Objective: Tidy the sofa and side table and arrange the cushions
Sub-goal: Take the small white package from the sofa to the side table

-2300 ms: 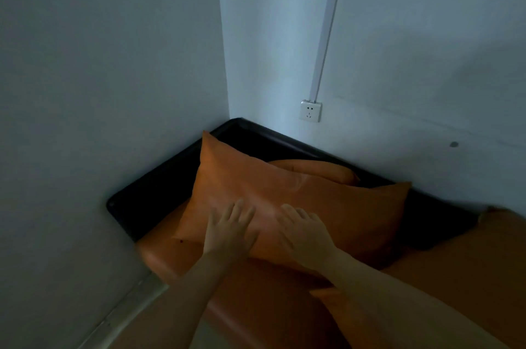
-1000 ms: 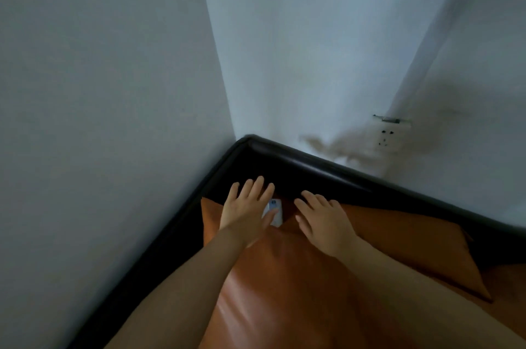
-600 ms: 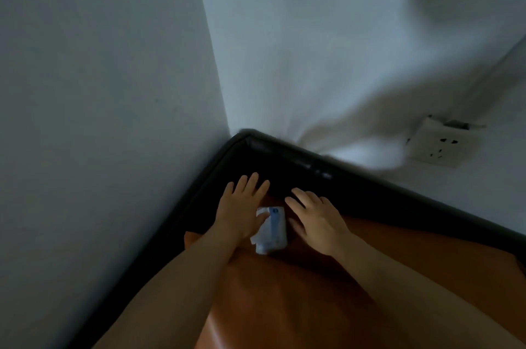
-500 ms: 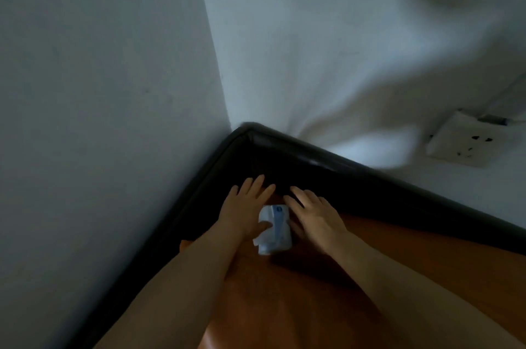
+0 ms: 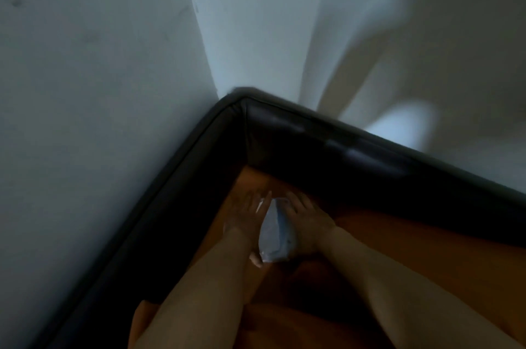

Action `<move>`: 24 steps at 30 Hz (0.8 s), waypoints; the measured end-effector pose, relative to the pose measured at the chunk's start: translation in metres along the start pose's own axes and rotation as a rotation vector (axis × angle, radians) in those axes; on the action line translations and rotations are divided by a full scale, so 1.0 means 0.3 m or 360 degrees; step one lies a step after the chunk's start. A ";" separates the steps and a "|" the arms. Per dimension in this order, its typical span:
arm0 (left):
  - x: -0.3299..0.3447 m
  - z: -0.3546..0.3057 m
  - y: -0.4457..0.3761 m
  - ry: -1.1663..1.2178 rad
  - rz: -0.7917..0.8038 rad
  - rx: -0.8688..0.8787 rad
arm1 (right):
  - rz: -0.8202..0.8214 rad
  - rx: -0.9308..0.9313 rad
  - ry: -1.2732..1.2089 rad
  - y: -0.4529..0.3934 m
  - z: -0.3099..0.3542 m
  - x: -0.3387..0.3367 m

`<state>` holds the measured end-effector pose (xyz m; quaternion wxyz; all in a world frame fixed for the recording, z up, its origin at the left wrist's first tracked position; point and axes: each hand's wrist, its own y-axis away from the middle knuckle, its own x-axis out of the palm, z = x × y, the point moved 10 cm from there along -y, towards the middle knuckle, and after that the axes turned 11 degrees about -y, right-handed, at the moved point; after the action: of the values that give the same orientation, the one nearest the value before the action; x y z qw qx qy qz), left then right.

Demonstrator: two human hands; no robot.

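Tissue pack (image 5: pixel 275 235), white with a blue edge, sits upright between the two hands in the corner of the sofa, above the orange seat (image 5: pixel 427 249). Left hand (image 5: pixel 247 218) lies flat against the pack's 9 o'clock side, fingers straight and pointing toward 12, with the thumb tucked under the pack's lower corner at 6 o'clock. Right hand (image 5: pixel 308 225) presses the pack's 3 o'clock side, fingers stretched toward 11 o'clock; whether its thumb wraps the pack I cannot tell, since the frame is dim and blurred. Both hands together clasp the pack between their palms.

Black sofa back (image 5: pixel 355 155) runs from 12 toward 3 o'clock, and the black armrest (image 5: pixel 159 206) runs from 12 down to 7 o'clock; they meet just beyond the fingertips, closing that side. White walls (image 5: pixel 99 64) rise right behind both edges. Open room lies toward 4 and 5 o'clock over the orange seat, and at 6 o'clock, where an orange cushion (image 5: pixel 256 326) shows under the forearms.
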<state>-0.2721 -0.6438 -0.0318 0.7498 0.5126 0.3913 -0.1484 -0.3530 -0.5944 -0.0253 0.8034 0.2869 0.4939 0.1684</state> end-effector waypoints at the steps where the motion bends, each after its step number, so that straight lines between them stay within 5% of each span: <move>1: 0.009 0.001 -0.008 0.0012 0.0050 0.0007 | 0.0034 -0.0001 0.0034 -0.021 -0.004 0.011; 13: 0.070 -0.063 -0.072 0.0133 -0.0088 0.0055 | 0.0075 0.0003 0.0272 -0.128 -0.037 0.130; 24: 0.026 -0.008 -0.037 0.0262 -0.0191 -0.0076 | -0.0101 -0.0021 0.0019 -0.119 0.013 0.089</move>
<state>-0.2751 -0.6452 -0.0453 0.7168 0.4805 0.4851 -0.1410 -0.3378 -0.6087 -0.0650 0.8073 0.2648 0.5063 0.1480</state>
